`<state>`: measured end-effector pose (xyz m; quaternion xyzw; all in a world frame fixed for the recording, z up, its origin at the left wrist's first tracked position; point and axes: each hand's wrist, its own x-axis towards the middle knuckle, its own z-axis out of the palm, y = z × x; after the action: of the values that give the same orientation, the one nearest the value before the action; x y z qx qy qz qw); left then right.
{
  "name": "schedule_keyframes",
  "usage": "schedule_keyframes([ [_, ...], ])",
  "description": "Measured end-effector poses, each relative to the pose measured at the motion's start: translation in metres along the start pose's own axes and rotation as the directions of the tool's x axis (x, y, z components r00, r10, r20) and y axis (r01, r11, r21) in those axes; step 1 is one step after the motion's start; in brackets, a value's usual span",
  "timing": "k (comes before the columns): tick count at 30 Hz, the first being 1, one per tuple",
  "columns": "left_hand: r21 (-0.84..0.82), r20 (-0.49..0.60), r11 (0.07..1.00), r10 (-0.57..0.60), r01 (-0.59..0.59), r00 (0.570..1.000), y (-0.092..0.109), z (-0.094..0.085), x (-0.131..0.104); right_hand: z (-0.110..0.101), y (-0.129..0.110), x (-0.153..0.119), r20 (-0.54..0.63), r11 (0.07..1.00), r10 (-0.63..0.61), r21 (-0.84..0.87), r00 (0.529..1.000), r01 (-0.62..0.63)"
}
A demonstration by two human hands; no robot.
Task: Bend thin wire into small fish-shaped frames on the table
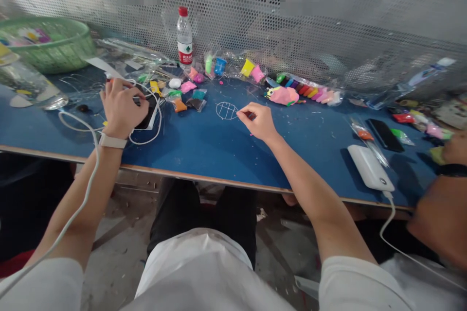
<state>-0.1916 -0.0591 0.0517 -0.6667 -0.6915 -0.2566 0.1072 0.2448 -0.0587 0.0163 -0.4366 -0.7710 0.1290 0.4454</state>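
Observation:
My right hand (258, 120) pinches the end of a thin white wire frame (226, 111) between thumb and fingertips. The frame is oval with crossing wires inside and lies at or just above the blue tabletop. My left hand (122, 107), with a light band at the wrist, is over a black device (149, 115) with a white edge. Its fingers are bent and apart, with a gap between thumb and forefinger; I see nothing held there. A white cable (159, 129) loops beside this hand. Small bagged clay pieces (179, 105) lie just right of it.
A red-capped water bottle (185, 41) stands at the back, near a green basket (51, 46). A pink clay figure (282, 95) lies by a row of coloured clay packs (317, 91). A white power bank (370, 167) and black phone (385, 134) lie right, beside another person's arm (443, 214).

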Motion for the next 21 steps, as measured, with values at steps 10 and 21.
schedule_keyframes([
  [10,-0.080,0.064,0.997,-0.015,0.020,0.998,-0.015,0.001,0.004,0.000,0.000,0.000,0.001,1.000,0.015,-0.010,1.000,-0.015],
  [21,-0.041,0.237,0.998,-0.028,0.039,0.971,-0.010,0.019,0.008,0.001,0.001,0.000,-0.008,1.000,0.008,-0.012,1.000,-0.008],
])
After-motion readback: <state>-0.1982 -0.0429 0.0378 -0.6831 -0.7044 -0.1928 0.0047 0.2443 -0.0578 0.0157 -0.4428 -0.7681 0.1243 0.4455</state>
